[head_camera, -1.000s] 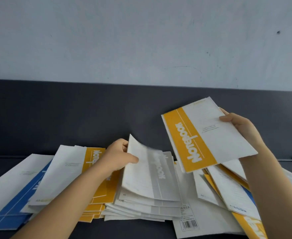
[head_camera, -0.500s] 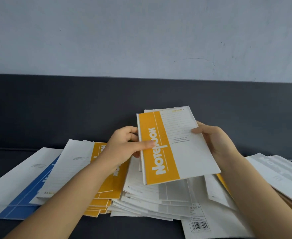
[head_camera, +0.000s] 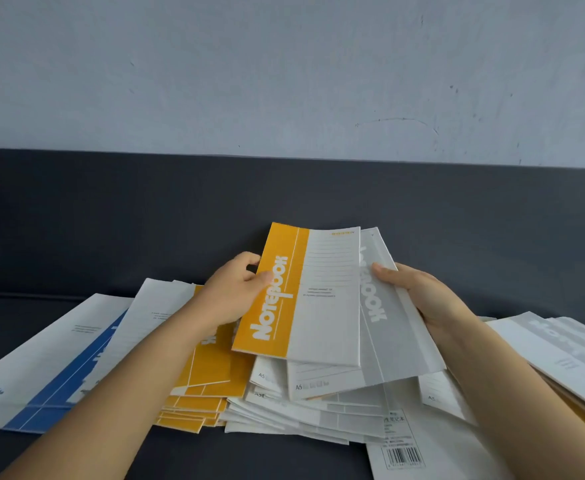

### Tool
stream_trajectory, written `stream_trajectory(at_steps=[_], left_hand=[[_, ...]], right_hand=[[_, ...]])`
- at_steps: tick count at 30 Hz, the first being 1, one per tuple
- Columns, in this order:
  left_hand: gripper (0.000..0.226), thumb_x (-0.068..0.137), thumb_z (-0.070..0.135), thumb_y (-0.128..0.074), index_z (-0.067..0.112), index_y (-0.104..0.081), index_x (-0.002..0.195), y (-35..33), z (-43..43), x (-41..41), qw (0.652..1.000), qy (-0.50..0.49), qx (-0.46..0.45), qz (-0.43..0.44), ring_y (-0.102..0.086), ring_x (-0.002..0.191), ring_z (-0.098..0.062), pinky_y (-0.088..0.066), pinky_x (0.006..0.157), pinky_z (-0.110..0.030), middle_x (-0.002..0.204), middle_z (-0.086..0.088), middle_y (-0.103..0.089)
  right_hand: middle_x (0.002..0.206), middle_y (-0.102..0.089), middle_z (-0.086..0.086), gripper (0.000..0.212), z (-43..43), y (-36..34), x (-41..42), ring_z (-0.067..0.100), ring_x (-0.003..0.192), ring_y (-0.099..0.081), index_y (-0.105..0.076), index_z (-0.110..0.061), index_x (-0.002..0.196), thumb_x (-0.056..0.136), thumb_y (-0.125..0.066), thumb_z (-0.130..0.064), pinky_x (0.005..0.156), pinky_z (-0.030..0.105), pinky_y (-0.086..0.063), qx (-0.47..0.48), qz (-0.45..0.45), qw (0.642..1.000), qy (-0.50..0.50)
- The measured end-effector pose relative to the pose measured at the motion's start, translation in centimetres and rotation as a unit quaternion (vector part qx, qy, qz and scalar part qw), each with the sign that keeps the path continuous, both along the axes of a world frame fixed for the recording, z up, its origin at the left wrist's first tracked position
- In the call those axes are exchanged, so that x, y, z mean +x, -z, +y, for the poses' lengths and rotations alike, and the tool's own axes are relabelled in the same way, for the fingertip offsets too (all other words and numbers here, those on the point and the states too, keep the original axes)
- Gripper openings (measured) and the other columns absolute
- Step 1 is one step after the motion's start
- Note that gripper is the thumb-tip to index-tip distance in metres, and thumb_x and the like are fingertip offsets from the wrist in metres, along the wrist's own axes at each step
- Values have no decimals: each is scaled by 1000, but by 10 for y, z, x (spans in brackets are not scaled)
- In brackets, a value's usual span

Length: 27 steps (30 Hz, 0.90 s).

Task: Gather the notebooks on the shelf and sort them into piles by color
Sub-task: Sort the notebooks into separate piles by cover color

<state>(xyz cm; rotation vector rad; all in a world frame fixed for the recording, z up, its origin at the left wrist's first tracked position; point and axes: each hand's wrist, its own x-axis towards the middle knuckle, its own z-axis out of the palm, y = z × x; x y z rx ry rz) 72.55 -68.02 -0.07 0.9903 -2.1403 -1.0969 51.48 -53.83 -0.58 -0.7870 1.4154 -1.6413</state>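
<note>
Dark shelf [head_camera: 249, 459] is sitting under a pale wall [head_camera: 284, 81]. The left hand [head_camera: 235, 292] is pinching the yellow notebook [head_camera: 284, 306] by its yellow side, thumb on top, holding it up over the piles. The right hand [head_camera: 422, 296] is gripping the grey notebook [head_camera: 391, 341], which is peeking out from under the yellow one. Down below, the blue notebook [head_camera: 55, 382] is lying far left, next the yellow pile [head_camera: 197, 407], then the grey pile [head_camera: 301, 417].
</note>
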Motion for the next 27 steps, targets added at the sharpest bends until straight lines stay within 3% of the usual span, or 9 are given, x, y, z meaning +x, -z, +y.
stream_trajectory(at_steps=[2,4,7,13,16,18,21,24,27], left_hand=[[35,89,32,-67,21,-53,119,-4,0,5,990,51,128,-22,-72,90,-15,-59,78,-33,103,3,-73],[51,79,13,-77,26,-52,121,-10,0,13,968,149,184,-88,-72,97,-16,-59,82,-34,110,4,-73],[62,77,-7,-73,25,-52,125,-17,-6,24,952,205,184,-131,-69,105,-18,-58,86,-34,119,0,-70],[43,86,9,-70,28,-59,124,-15,-26,28,976,133,139,-102,-72,99,-23,-54,94,-47,109,-2,-75],[34,88,27,-69,37,-61,119,-15,-33,35,980,110,103,-131,-73,88,-14,-59,78,-35,101,2,-76],[22,91,34,-66,37,-68,112,-19,-35,42,985,86,97,-113,-66,66,-8,-48,53,-20,88,2,-75],[22,85,30,-72,26,-72,107,-24,-37,53,991,34,125,-41,-51,49,-3,-34,39,-14,79,-1,-72],[54,62,15,-84,13,-68,114,-29,-40,73,979,60,197,-3,-65,71,-11,-48,51,-16,96,-8,-76],[43,70,-4,-76,5,-68,112,-27,-48,91,975,51,215,34,-69,104,-21,-55,83,-26,106,-10,-75]], right_hand=[[107,-71,18,32,0,1,0,33,81,-70,-64,-5,115,89,-64,-24,71,42,-57,7,-13,1000,-2],[107,-71,18,37,0,1,-1,33,80,-70,-62,-5,120,89,-63,-26,68,41,-58,18,-33,999,-5],[96,-72,15,33,1,-1,-3,29,69,-71,-65,-5,114,91,-59,-29,56,36,-58,48,-60,997,-26],[92,-73,14,32,2,1,-5,28,66,-71,-67,-5,111,92,-58,-30,55,33,-58,84,-59,994,-42],[94,-73,14,33,4,-4,-5,30,69,-71,-68,-7,108,87,-62,-32,58,36,-58,96,-67,992,-39],[94,-73,14,39,7,-9,-4,30,69,-71,-69,-6,107,78,-68,-33,62,37,-57,104,-64,992,-33],[88,-73,14,37,8,-19,-3,30,63,-71,-68,-5,105,80,-68,-32,56,35,-57,104,-45,993,-9],[78,-73,14,30,2,-28,6,29,58,-70,-69,-5,97,88,-63,-33,52,33,-57,111,-30,993,-10],[74,-73,14,28,-7,-32,23,28,55,-69,-69,-4,91,89,-61,-30,51,32,-56,129,-17,991,-33]])
